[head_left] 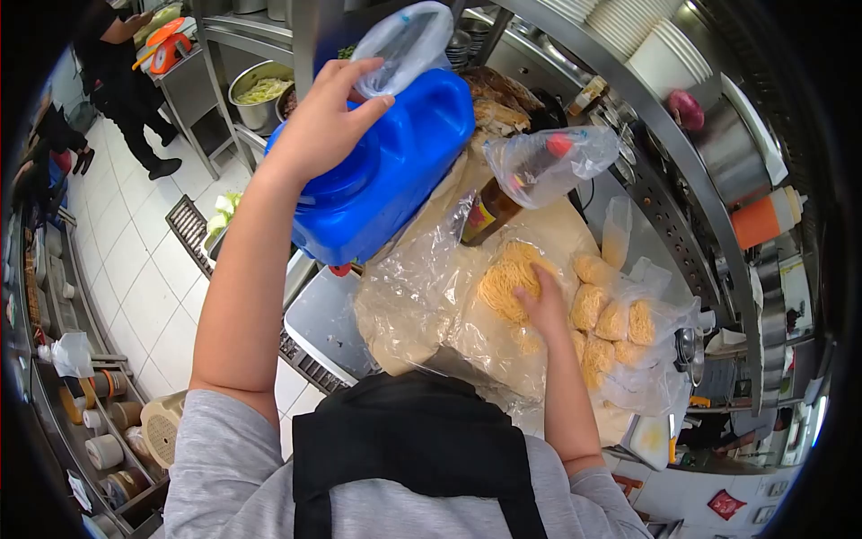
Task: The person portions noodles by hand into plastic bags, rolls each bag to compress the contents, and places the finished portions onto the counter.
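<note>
My left hand (337, 117) reaches over a blue plastic jug (386, 180), its thumb and fingers apart at the near edge of a clear plastic bag (409, 45). The bag stands puffed up above the jug. Lower down, my right hand (546, 310) grips the right side of a round nest of yellow noodles (508, 283), which rests on clear plastic sheeting (413, 301). My right fingertips are partly hidden against the noodles. Several more noodle portions (613, 321) sit in clear bags just to the right.
Behind the noodles, a brown bottle (489, 214) has a plastic bag over its top. A grey-white lid or board (328, 314) lies at left. Steel shelving (620, 72) with stacked white containers (669, 58) overhangs the right. A person (121, 81) in dark clothes stands far left.
</note>
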A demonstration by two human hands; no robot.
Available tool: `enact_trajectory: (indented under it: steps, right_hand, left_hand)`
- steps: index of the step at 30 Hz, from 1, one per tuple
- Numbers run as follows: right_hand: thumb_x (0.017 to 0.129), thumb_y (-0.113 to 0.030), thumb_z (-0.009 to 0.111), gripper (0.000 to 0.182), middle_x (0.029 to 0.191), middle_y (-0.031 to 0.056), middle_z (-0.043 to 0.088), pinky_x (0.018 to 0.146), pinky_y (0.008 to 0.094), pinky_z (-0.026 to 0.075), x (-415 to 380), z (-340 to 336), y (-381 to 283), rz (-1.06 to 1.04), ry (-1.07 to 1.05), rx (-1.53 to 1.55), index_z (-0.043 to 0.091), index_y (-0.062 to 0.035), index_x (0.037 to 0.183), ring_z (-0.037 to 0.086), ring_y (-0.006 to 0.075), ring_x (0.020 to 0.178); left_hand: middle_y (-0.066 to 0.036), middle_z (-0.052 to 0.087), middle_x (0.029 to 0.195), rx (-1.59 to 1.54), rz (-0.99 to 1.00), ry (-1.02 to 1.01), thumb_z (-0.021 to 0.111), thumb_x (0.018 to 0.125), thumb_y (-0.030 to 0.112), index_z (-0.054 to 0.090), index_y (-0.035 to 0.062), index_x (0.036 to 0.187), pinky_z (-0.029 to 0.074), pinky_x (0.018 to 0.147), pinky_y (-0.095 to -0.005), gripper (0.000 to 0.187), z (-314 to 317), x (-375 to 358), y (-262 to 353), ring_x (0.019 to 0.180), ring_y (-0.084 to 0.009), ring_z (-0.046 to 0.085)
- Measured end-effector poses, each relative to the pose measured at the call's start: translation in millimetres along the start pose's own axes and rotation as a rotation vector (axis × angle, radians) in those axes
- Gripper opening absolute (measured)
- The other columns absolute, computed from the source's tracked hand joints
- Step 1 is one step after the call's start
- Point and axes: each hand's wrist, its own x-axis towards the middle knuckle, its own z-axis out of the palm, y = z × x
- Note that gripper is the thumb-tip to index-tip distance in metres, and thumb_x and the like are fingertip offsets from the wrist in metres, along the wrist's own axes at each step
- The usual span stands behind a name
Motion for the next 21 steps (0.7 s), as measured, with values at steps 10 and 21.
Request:
enact_trajectory:
  steps: [10, 21]
  right_hand:
    - [0.08, -0.01, 0.077, 0.056, 0.122, 0.0235, 0.063, 0.099, 0.0414, 0.048, -19.9, -32.8, -3.5, -0.299, 0.271, -0.118, 0.056, -0.0019, 0.132, 0.06, 0.0385, 0.115]
    - [0.077, -0.021, 0.08, 0.083, 0.145, 0.028, 0.044, 0.107, 0.0489, 0.039, -58.5, 10.1, -15.1, -0.107, 0.127, -0.596, 0.039, -0.0118, 0.148, 0.044, 0.0437, 0.133]
  left_hand:
    - [-0.017, 0.052, 0.125, 0.025, 0.135, 0.058, 0.067, 0.092, 0.022, 0.053, 0.0045, 0.136, 0.048, 0.096, -0.0369, 0.05, 1.8, 1.5, -12.3, 0.106, -0.0292, 0.06]
    - [-0.016, 0.049, 0.127, 0.038, 0.069, 0.003, 0.065, 0.093, 0.025, 0.049, 0.0037, 0.14, 0.048, 0.096, -0.0371, 0.054, -4.6, -3.4, -2.1, 0.106, -0.0284, 0.061]
